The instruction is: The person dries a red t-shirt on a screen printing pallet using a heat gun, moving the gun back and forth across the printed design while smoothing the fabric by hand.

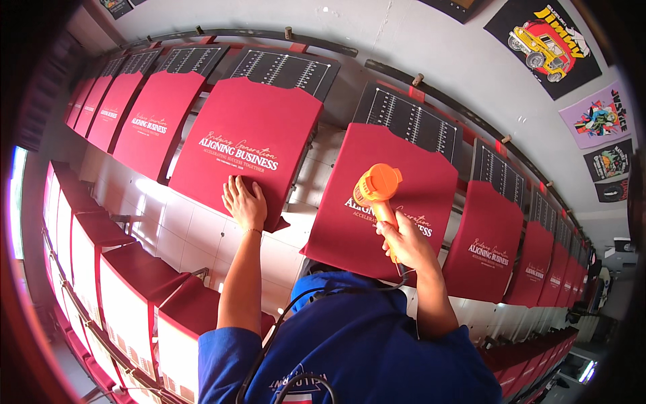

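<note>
My left hand (244, 204) lies flat, fingers spread, on the lower part of a red T-shirt (235, 121) stretched over a board, just below its white and gold printed lettering. My right hand (406, 240) grips the handle of an orange hair dryer (378, 183), with its cord trailing down past my wrist. The dryer is above a second red shirt (343, 236) on the board to the right, and hides part of that shirt's print. Whether the dryer is running cannot be seen.
More printed red shirts (488, 252) on boards line both sides, with black ruled board ends (282, 71) showing beyond the collars. A dark rail (323, 44) runs behind them. Another row of red-covered boards (145, 269) stands at the lower left. Sample prints (545, 47) hang on the wall.
</note>
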A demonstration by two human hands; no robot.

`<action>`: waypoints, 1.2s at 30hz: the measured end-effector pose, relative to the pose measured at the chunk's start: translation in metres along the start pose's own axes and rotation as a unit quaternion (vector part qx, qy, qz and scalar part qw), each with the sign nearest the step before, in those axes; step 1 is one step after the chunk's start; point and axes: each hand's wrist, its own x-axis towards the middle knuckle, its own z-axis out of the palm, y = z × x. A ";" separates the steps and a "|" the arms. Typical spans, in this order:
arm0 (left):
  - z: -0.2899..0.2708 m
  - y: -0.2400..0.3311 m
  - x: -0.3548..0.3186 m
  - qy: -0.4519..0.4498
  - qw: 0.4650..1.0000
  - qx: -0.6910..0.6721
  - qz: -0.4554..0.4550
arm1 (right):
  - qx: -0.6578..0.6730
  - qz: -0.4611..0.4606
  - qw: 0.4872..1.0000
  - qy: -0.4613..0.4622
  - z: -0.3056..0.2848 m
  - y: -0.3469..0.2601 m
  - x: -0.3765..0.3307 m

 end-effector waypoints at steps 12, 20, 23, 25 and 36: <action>-0.003 0.001 0.000 -0.012 1.000 0.002 -0.007 | 0.022 0.020 1.000 -0.009 -0.011 0.001 -0.004; -0.003 0.001 0.000 -0.009 1.000 0.004 -0.009 | -0.001 -0.006 1.000 0.016 -0.009 0.010 -0.005; -0.002 0.001 0.001 -0.012 1.000 0.005 -0.006 | 0.037 0.004 0.999 0.006 -0.014 0.011 -0.007; -0.002 0.000 0.001 -0.010 1.000 0.005 -0.005 | 0.016 0.022 1.000 0.010 -0.013 0.013 -0.008; 0.000 -0.001 0.000 0.001 1.000 0.008 0.001 | 0.038 0.011 0.999 0.008 -0.022 0.011 -0.014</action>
